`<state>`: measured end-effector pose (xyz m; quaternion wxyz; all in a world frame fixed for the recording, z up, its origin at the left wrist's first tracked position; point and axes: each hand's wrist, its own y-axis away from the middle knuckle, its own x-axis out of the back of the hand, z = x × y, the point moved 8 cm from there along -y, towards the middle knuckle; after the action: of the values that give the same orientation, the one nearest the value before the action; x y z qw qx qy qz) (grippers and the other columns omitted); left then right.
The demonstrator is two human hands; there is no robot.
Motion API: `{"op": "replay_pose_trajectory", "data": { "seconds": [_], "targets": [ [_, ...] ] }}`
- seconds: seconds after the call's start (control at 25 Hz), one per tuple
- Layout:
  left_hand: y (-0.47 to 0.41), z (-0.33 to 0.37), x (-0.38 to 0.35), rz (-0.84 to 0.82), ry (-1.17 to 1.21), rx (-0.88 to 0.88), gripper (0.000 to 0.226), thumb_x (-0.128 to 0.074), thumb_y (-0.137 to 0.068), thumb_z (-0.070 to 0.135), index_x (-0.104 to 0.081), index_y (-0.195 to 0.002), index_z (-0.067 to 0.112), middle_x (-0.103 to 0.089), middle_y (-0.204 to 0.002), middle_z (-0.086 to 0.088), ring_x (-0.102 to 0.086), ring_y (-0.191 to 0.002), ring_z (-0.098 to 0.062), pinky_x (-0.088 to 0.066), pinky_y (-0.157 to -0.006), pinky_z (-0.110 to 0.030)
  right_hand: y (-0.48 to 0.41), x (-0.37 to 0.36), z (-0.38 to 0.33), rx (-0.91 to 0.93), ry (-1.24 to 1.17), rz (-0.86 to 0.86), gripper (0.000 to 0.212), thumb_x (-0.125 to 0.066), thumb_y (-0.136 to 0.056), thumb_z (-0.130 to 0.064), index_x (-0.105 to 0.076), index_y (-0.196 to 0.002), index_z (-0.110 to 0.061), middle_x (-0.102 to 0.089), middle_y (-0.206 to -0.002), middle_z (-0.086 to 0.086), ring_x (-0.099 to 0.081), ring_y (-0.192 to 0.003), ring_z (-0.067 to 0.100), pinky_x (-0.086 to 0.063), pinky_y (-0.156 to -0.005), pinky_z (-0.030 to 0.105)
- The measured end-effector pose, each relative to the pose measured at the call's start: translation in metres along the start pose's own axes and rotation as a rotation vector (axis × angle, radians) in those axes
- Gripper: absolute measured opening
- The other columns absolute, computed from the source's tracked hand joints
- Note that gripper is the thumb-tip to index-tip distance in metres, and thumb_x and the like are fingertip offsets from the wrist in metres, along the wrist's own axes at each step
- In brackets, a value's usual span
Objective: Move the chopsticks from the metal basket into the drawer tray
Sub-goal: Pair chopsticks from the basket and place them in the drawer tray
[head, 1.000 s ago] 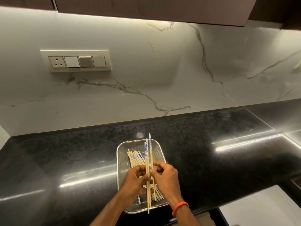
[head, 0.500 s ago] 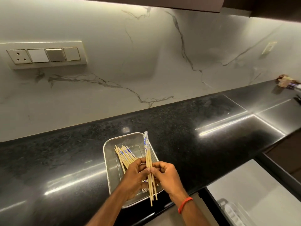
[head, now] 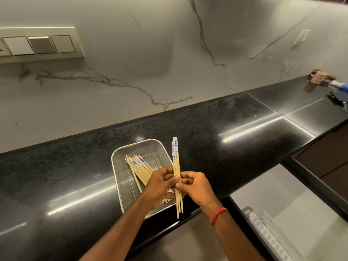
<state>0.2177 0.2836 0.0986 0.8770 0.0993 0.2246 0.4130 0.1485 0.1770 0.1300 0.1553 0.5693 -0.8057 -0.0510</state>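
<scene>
A metal mesh basket (head: 120, 162) sits on the black counter near its front edge, with several wooden chopsticks (head: 140, 167) with blue-patterned tops lying in it. A small bundle of chopsticks (head: 176, 161) is held upright-ish above the basket's right side. My left hand (head: 160, 185) and my right hand (head: 195, 186) both pinch this bundle near its middle. At the lower right an open drawer shows a white tray (head: 263, 228), only partly in view.
The black counter (head: 216, 147) runs right along a marble wall. A switch panel (head: 37, 44) is on the wall at left. Small objects (head: 327, 81) lie at the counter's far right end. The drawer's dark edge (head: 316, 185) juts out at right.
The view has swung right and down, bringing the open drawer and its tray further into sight. Both hands still hold the bundle, now gathered tighter over the basket's right side.
</scene>
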Motion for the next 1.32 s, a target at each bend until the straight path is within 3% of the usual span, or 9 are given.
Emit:
{"op": "replay_pose_trajectory", "data": {
  "seconds": [0.2,0.44,0.68,0.88,1.08,1.32],
  "targets": [
    [-0.004,0.000,-0.018,0.102,-0.096,-0.020,0.013,-0.064,-0.094,0.001,-0.068,-0.107,0.001,-0.079,-0.099,-0.017,-0.078,-0.091,-0.035,-0.063,-0.072,-0.060,0.011,0.022,0.018,-0.057,-0.055,-0.016,0.028,-0.079,-0.080,-0.001,-0.073,-0.104,-0.014,-0.079,-0.088,0.009,-0.078,-0.083,0.021,-0.063,-0.077,0.039],
    [-0.007,-0.022,-0.064,0.130,-0.109,-0.007,0.014,-0.069,-0.091,0.003,-0.070,-0.105,0.007,-0.082,-0.093,-0.008,-0.080,-0.085,-0.026,-0.064,-0.063,-0.037,0.028,0.064,0.043,-0.056,-0.063,0.020,0.019,-0.077,-0.084,-0.007,-0.074,-0.101,-0.013,-0.079,-0.087,0.010,-0.077,-0.082,0.021,-0.063,-0.076,0.034],
    [-0.011,-0.054,-0.129,0.112,-0.093,-0.003,0.018,-0.073,-0.088,0.004,-0.073,-0.104,0.012,-0.082,-0.094,-0.010,-0.075,-0.076,-0.025,-0.065,-0.067,-0.036,0.058,0.120,0.073,-0.059,-0.099,0.194,0.010,-0.075,-0.087,-0.014,-0.074,-0.094,-0.021,-0.079,-0.081,0.003,-0.077,-0.075,0.016,-0.063,-0.069,0.027],
    [-0.013,-0.086,-0.192,0.078,-0.170,-0.062,0.031,-0.073,-0.087,0.001,-0.073,-0.099,0.030,-0.083,-0.088,0.007,-0.078,-0.075,-0.008,-0.059,-0.060,-0.016,0.087,0.170,0.109,-0.107,-0.167,0.363,0.012,-0.075,-0.087,-0.009,-0.075,-0.097,-0.016,-0.078,-0.082,0.006,-0.077,-0.074,0.019,-0.064,-0.073,0.038],
    [-0.013,-0.128,-0.237,0.093,-0.171,-0.008,0.031,-0.074,-0.087,0.003,-0.073,-0.112,0.021,-0.083,-0.094,0.004,-0.079,-0.084,-0.015,-0.062,-0.066,-0.024,0.108,0.217,0.145,-0.146,-0.070,0.376,0.012,-0.074,-0.087,-0.012,-0.076,-0.097,-0.019,-0.078,-0.084,0.005,-0.076,-0.077,0.019,-0.064,-0.076,0.043],
    [-0.011,-0.189,-0.257,0.109,-0.252,0.229,0.020,-0.079,-0.086,0.022,-0.075,-0.105,0.024,-0.080,-0.095,0.007,-0.075,-0.087,-0.011,-0.055,-0.067,-0.029,0.125,0.293,0.187,-0.186,0.263,0.370,0.013,-0.082,-0.074,-0.010,-0.079,-0.085,-0.016,-0.077,-0.075,-0.001,-0.073,-0.069,0.014,-0.060,-0.070,0.030]
  ]
}}
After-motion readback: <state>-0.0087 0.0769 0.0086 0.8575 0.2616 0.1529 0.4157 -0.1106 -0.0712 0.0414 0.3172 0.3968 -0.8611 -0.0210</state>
